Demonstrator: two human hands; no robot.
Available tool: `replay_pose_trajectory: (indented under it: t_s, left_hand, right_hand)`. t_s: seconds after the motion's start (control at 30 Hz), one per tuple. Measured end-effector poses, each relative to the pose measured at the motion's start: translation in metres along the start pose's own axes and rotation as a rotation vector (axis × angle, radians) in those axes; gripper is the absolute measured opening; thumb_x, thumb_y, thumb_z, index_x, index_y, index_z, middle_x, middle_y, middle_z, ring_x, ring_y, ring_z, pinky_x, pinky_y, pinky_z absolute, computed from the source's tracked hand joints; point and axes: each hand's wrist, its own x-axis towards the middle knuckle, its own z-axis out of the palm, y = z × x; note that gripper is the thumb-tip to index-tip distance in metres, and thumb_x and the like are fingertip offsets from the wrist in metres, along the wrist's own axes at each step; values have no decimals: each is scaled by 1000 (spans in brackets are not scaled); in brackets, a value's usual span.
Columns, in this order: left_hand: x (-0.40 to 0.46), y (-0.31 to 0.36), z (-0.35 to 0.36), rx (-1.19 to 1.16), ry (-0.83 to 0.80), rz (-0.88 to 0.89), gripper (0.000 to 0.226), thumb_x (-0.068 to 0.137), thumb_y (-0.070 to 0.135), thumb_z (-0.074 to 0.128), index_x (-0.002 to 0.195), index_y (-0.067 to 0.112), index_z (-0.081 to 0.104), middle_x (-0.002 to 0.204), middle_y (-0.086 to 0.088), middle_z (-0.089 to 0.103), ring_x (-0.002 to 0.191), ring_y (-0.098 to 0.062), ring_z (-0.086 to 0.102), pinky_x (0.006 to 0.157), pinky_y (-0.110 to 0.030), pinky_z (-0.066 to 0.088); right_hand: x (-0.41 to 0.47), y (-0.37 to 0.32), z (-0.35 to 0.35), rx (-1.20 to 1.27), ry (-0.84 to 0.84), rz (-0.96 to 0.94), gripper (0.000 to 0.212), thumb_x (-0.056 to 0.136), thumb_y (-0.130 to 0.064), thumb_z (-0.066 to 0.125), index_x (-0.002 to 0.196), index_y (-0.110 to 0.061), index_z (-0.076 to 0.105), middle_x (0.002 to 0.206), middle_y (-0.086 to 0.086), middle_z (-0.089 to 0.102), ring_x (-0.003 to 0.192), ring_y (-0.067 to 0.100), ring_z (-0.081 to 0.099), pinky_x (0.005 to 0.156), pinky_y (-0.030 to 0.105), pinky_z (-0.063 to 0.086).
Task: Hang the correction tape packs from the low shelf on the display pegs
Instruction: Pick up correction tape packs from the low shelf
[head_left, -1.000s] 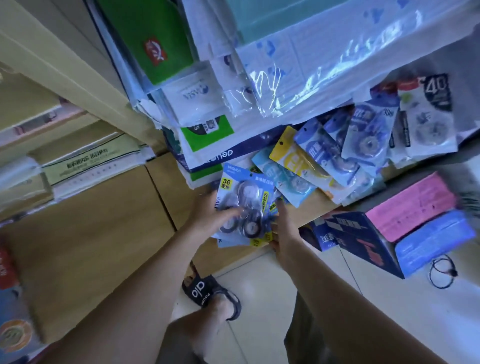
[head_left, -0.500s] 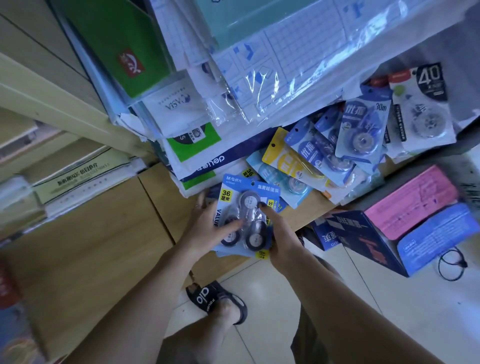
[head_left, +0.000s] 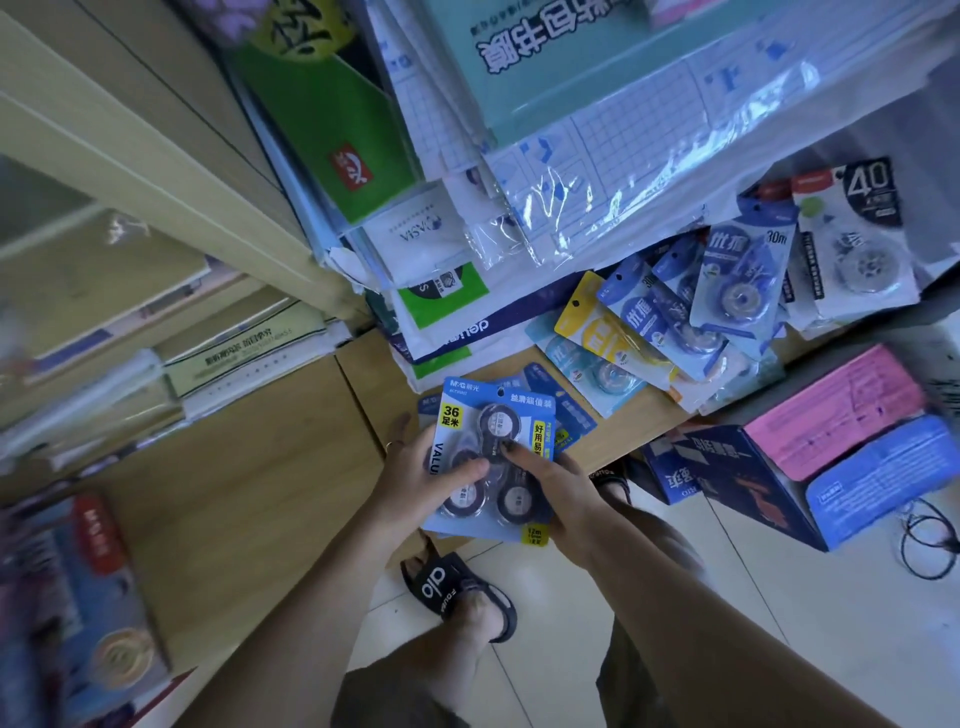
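Both hands are gripping a small stack of blue packs (head_left: 491, 457), the left hand (head_left: 421, 475) curling round the stack's left edge with its thumb lying across the front blister, the right hand (head_left: 553, 491) clamping the right edge with a fingertip pressing on the top reel. The stack is sitting just in front of the low shelf (head_left: 613, 436), off its edge and over the floor (head_left: 727, 597). Its long axis is running from the person toward the shelf, the hang-hole end pointing away, toward the shelf, the front faces turning up at the camera. Further along the shelf to the right, more packs (head_left: 670, 332) are lying fanned and overlapping. No display pegs are showing here. Judging from this, the stack could fan apart or drop a lower pack, since the glossy cards are being held only at the edges; and the holes may slip out of line, making threading onto a peg awkward.
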Motion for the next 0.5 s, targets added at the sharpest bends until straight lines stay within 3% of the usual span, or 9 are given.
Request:
replay_pose_trajectory:
  t_s: [0.03, 0.1, 0.23, 0.33, 0.4, 0.5]
  left_hand:
    - [-6, 3, -4, -59, -23, -33, 38, 86, 30, 86, 121, 32, 71, 118, 12, 76, 120, -7, 68, 97, -35, 56]
    - [-20, 12, -10, -97, -65, -92, 38, 88, 32, 84, 123, 34, 70, 117, 9, 79, 110, -13, 75, 97, -40, 60]
    - [-39, 29, -21, -167, -7, -130, 34, 94, 15, 79, 124, 25, 70, 113, 6, 81, 104, -12, 77, 82, -24, 60]
    - [-33, 29, -29, -243, 47, -158, 32, 95, 13, 77, 124, 23, 70, 112, 3, 81, 106, -20, 77, 84, -29, 61]
    - [-23, 24, -32, -257, 95, -166, 34, 93, 12, 78, 123, 20, 63, 112, 0, 78, 102, -20, 76, 80, -28, 60]
    - [-6, 6, -31, -159, 121, -190, 51, 91, 6, 79, 125, 19, 44, 114, 2, 65, 97, -10, 67, 67, -14, 54]
  right_hand:
    - [-6, -1, 3, 1, -27, -11, 47, 80, -21, 86, 123, -13, 68, 110, 14, 80, 102, 37, 77, 96, 58, 58]
    - [-21, -4, 9, 0, -68, -15, 44, 84, -20, 83, 125, -15, 68, 112, 15, 79, 104, 37, 76, 96, 58, 58]
    - [-41, -14, 29, -5, -104, -10, 37, 90, -17, 76, 126, -12, 67, 115, 19, 78, 107, 40, 74, 92, 54, 61]
    - [-31, -20, 42, -22, -74, -18, 46, 88, -16, 78, 129, -6, 60, 118, 25, 74, 102, 41, 74, 81, 51, 63]
    - [-17, -22, 46, -58, -32, -31, 51, 87, -15, 80, 130, -6, 55, 119, 26, 72, 106, 42, 73, 84, 56, 62]
    - [1, -14, 43, -131, 19, -27, 60, 81, -16, 84, 130, -9, 52, 117, 24, 72, 106, 42, 73, 89, 61, 60]
